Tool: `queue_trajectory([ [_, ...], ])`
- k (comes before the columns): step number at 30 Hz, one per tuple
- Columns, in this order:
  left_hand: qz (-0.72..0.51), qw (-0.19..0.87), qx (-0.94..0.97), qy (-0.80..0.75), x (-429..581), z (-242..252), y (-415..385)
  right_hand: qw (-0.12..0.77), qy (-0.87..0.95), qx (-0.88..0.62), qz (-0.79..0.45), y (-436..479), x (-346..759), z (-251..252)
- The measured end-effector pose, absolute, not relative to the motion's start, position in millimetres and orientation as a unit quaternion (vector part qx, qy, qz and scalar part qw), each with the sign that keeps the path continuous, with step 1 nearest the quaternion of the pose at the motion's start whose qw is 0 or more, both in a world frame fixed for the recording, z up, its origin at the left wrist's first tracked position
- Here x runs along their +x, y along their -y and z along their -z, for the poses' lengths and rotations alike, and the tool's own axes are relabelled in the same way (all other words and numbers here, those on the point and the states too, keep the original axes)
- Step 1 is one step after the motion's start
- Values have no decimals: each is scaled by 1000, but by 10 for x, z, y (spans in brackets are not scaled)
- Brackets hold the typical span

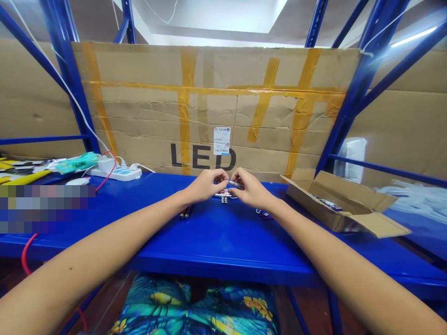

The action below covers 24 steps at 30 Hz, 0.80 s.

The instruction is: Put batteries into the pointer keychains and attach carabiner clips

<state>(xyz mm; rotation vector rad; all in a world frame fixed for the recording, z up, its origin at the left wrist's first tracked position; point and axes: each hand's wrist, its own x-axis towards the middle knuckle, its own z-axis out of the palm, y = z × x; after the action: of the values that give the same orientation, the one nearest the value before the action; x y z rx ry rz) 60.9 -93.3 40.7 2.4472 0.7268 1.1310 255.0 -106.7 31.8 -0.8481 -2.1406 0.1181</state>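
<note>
Over the far middle of the blue table [223, 246], my left hand [206, 185] and my right hand [252, 188] face each other with fingers pinched. Between their fingertips lies a slim silvery rod [234, 183], too small to tell its kind. The right fingers grip its length and the left fingertips close at its left end. Just below the hands rest several thin red and silver pen-like sticks [222, 192], with small silvery metal pieces [224, 200] in front. Dark red tubes [185, 214] with metal ends lie beside my left wrist. Small blue and red pieces [264, 214] sit by my right wrist.
An open cardboard box [314, 209] holding pen-like items [327, 203] stands at the right. On the left are a white power strip [120, 173], a red cable [108, 173] and colourful packaging [77, 163]. A large taped cardboard panel [146, 111] marked LED closes off the back, between blue rack posts [340, 121].
</note>
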Motion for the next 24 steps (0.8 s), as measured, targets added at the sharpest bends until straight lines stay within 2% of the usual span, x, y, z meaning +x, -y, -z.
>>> queue_trajectory([
  [5,-391,190,860,-266,611,-410,945,419,852,-313,-11,1066,2562,-324],
  [12,-384,205,862,-260,613,-410,953,386,872,-300,25,1090,2556,-335],
  [24,-386,169,871,-253,611,-479,1013,426,849,-313,-20,1090,2569,-333],
])
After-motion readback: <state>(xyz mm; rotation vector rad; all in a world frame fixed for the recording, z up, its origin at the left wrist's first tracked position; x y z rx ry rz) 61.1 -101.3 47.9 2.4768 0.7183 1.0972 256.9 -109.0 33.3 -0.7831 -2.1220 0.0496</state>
